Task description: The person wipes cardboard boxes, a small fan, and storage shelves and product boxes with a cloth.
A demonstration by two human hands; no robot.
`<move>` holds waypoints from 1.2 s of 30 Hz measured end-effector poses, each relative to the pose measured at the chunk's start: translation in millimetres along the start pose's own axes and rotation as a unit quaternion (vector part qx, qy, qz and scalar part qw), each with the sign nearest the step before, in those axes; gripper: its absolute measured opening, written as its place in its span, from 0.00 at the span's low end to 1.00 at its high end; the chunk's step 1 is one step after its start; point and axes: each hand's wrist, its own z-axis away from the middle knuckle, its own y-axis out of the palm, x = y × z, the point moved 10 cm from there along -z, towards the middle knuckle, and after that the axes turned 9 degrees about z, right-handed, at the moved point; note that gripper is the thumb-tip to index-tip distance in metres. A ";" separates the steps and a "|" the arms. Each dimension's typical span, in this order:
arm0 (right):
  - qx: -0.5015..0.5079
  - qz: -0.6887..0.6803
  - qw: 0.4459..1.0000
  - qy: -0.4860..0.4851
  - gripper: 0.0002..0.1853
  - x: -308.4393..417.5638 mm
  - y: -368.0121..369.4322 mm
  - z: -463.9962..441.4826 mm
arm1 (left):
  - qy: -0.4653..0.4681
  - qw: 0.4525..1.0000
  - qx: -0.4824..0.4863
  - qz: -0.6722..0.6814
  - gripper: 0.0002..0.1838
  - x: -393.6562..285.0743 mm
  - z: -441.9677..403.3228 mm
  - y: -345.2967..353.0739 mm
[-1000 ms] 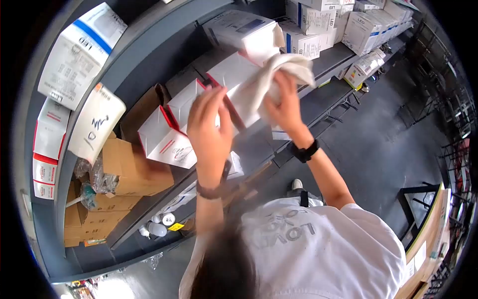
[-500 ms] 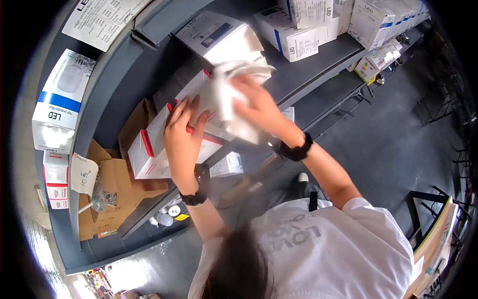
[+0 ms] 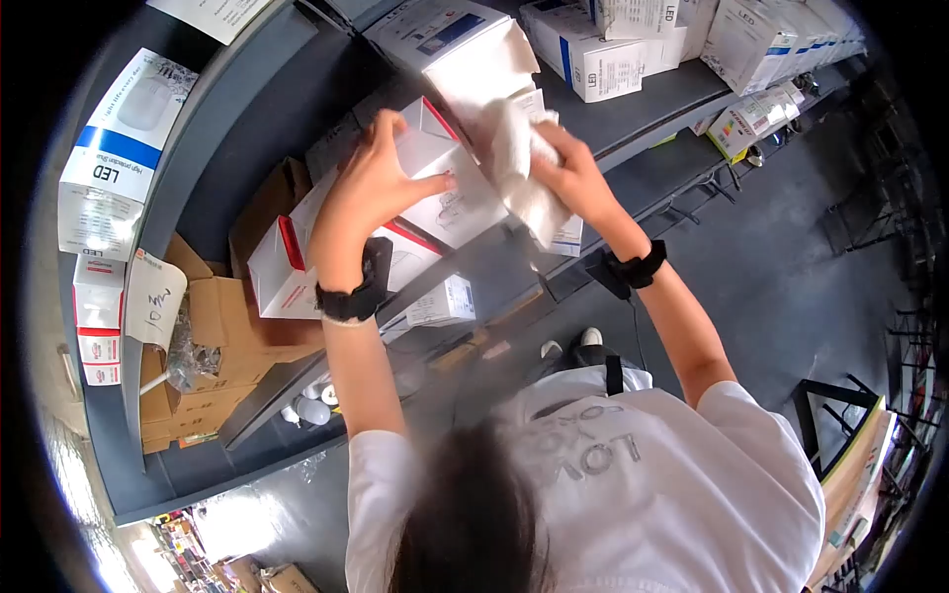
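My right hand (image 3: 576,178) is closed around a crumpled white cloth (image 3: 534,193). The cloth hangs at the right side of a white box with red edges (image 3: 470,203). My left hand (image 3: 368,188) grips this box from its left, thumb against the printed face and bent fingers near its upper edge. Beside and below that hand stands another red-edged white box (image 3: 282,272), partly covered by my wrist. Just behind the cloth, a larger white box (image 3: 445,44) has its flap side toward me.
White LED boxes (image 3: 613,74) stand along the dark shelf (image 3: 657,114) to the right. An LED box (image 3: 124,148) is on the far left, above an open cardboard carton (image 3: 232,326) holding clear plastic. Small white boxes (image 3: 440,301) and bulbs (image 3: 311,407) occupy the lower shelf.
My left hand has moved up and now grips the red-edged box with its thumb on the face. My right hand has shifted right with the cloth, uncovering more of the box.
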 end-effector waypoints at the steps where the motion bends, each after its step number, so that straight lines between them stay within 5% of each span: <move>1: -0.024 -0.017 1.000 0.005 0.19 9.1 -8.1 -0.4 | -0.005 1.000 0.015 0.016 0.49 -4.8 -2.1 3.7; 6: -0.113 -0.116 0.981 0.104 0.19 -53.8 -38.7 22.0 | 0.108 0.987 -0.114 -0.026 0.52 -56.7 34.5 -20.0; 9: -0.161 -0.265 0.933 0.182 0.21 -87.8 -54.1 52.5 | 0.069 0.965 -0.231 0.103 0.52 -54.4 67.4 -58.1; 11: -0.222 -0.383 0.875 0.196 0.22 -91.4 -60.0 74.9 | 0.021 0.929 -0.186 0.320 0.48 -45.8 83.4 -51.1; 14: -0.237 -0.288 0.918 0.134 0.23 -103.4 -74.4 97.3 | 0.013 0.888 -0.209 0.409 0.45 -38.9 103.4 -26.9; 15: -0.272 -0.432 0.849 0.139 0.22 -78.9 -70.2 102.8 | 0.006 0.878 -0.209 0.430 0.43 -33.8 108.4 -13.1; 16: -0.206 -0.450 0.868 0.038 0.22 -60.0 -72.0 98.8 | -0.008 0.866 -0.210 0.453 0.41 -29.4 116.1 4.5; 19: -0.262 -0.078 0.960 0.053 0.24 20.8 -90.5 103.6 | -0.056 0.831 -0.189 0.521 0.38 -25.8 131.1 57.4; 23: -0.420 -0.143 0.895 0.041 0.19 28.2 -125.5 113.9 | -0.134 0.736 -0.092 0.658 0.36 -34.2 120.4 110.4; 25: -0.535 -0.113 0.834 -0.070 0.14 49.9 -132.5 128.5 | -0.140 0.646 -0.062 0.748 0.33 -54.0 117.1 125.1; 26: -0.570 0.042 0.807 -0.146 0.14 87.1 -130.0 136.4 | -0.147 0.597 -0.048 0.787 0.32 -67.0 114.7 129.5; 28: -0.478 0.270 0.804 -0.228 0.16 123.4 -90.4 135.7 | -0.173 0.460 0.016 0.871 0.32 -77.0 108.1 155.2; 30: -0.332 0.398 0.820 -0.241 0.16 140.9 -39.7 134.6 | -0.147 0.481 -0.002 0.864 0.32 -62.4 92.4 166.5; 32: -0.129 0.222 0.943 -0.211 0.16 144.0 -1.6 122.2 | -0.182 0.473 0.015 0.862 0.33 -52.9 88.8 165.2; 33: -0.075 0.210 0.954 -0.202 0.16 138.0 10.4 120.4 | -0.165 0.456 0.024 0.874 0.34 -62.2 86.2 156.6; 36: -0.146 0.337 0.909 -0.199 0.18 118.3 -24.8 116.1 | -0.147 0.418 0.081 0.893 0.38 -81.1 95.3 148.5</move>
